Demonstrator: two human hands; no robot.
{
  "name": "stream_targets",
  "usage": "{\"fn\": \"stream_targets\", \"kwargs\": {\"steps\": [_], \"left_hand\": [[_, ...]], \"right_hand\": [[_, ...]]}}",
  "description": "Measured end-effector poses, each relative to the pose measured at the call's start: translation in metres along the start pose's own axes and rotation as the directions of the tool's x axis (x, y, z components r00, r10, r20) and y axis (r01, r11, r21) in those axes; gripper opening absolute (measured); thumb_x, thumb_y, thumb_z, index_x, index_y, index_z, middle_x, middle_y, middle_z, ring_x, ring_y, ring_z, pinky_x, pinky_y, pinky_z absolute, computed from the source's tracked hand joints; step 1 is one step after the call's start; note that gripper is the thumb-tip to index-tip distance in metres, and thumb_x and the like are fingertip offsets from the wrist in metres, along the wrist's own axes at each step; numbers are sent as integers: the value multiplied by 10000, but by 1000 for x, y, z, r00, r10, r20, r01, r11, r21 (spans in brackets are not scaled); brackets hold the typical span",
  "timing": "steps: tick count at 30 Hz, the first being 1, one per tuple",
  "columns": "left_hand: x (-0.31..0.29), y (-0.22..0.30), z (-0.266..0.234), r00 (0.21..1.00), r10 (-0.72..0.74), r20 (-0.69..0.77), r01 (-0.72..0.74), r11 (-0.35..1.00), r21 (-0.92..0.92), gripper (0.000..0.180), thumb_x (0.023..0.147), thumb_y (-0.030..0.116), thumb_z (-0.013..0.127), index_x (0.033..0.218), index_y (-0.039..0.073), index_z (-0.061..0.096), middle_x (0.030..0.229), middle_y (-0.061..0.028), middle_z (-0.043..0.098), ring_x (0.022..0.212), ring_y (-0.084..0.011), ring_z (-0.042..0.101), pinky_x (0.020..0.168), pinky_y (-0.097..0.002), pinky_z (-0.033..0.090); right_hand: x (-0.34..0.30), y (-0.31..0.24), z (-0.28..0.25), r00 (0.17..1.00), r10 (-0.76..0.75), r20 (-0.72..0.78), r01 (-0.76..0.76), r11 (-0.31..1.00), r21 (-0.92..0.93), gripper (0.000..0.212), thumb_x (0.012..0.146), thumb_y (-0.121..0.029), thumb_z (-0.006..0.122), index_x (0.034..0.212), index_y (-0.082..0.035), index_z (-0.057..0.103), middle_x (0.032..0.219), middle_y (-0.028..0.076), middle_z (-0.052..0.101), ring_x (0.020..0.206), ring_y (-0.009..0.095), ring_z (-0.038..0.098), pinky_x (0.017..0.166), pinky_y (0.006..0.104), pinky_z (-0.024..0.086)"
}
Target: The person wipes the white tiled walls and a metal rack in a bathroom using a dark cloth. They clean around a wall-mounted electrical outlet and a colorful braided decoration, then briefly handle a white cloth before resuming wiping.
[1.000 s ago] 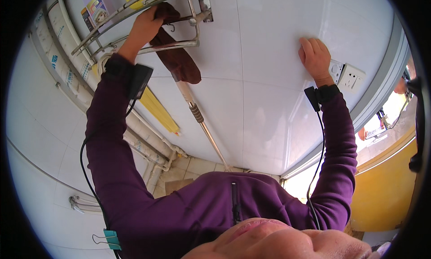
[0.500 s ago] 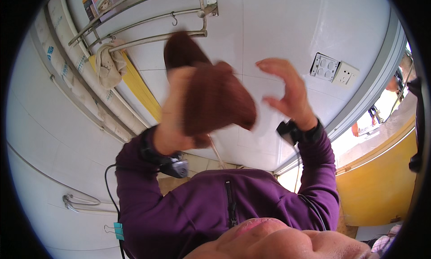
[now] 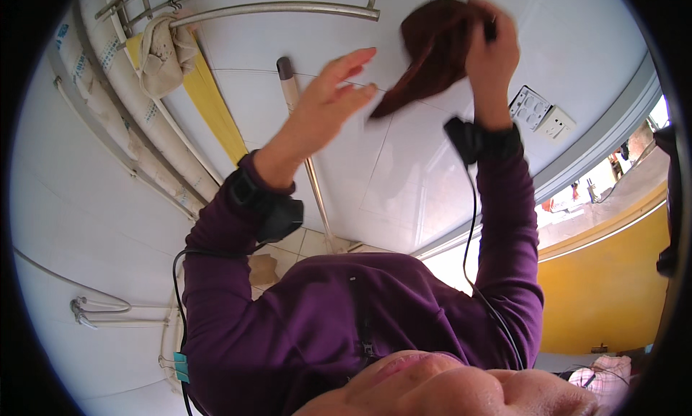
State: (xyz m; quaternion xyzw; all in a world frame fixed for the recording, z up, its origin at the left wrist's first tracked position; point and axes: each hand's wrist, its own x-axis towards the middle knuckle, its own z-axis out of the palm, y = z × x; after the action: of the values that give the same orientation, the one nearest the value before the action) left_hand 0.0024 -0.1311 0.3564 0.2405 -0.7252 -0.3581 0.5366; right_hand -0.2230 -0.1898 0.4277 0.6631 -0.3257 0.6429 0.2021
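Right hand [image 3: 496, 52] is gripping the dark brown cloth [image 3: 436, 45] by its right end, fingers bent over the edge. Cloth is up in front of the white tile wall [image 3: 404, 157], right of the metal rack [image 3: 288, 10] and apart from it. One-end grip presumably leaves the rest loose: it fans left, narrowing to a low corner. Slightly blurred, can't tell how it's folded.

Left hand [image 3: 317, 113] is empty, fingers and thumb spread, just beside that corner. No contact visible; spread probably keeps room for the fabric.

Beige rag [image 3: 162, 56] is draped at the rack's left, likely parked there so it hangs by its own weight. Metal pole [image 3: 313, 185] leans behind my left hand, foot near the floor, so the wall probably props it. Black wristbands strapped on both wrists, cables along the sleeves.
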Motion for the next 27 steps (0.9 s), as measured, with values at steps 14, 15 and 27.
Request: {"fn": "stream_targets", "kwargs": {"steps": [14,15,27], "left_hand": [[-32,-70,-17,974,-211,79,224,950,-220,263,873,86,488,1125,32,538,1121,-53,539,1078,-143,461,949,-270,335],[-30,-74,1,967,-164,196,214,937,-276,263,873,81,479,1124,33,540,1122,-55,540,1087,-140,457,966,-270,324],[-85,-103,-64,864,-503,-7,454,785,-421,171,889,117,504,1041,75,569,1055,-8,574,1000,-84,503,874,-256,381]], "right_hand": [[86,12,70,699,-377,608,652,685,-325,193,765,-101,542,933,-130,632,926,136,471,876,304,512,731,364,468],[83,17,70,714,-339,612,623,706,-336,191,764,-100,544,933,-126,629,927,134,472,872,302,514,729,364,469],[28,-26,-8,962,-201,185,227,964,-135,339,722,-27,577,1038,-141,620,974,78,552,891,246,564,771,295,463]]}}
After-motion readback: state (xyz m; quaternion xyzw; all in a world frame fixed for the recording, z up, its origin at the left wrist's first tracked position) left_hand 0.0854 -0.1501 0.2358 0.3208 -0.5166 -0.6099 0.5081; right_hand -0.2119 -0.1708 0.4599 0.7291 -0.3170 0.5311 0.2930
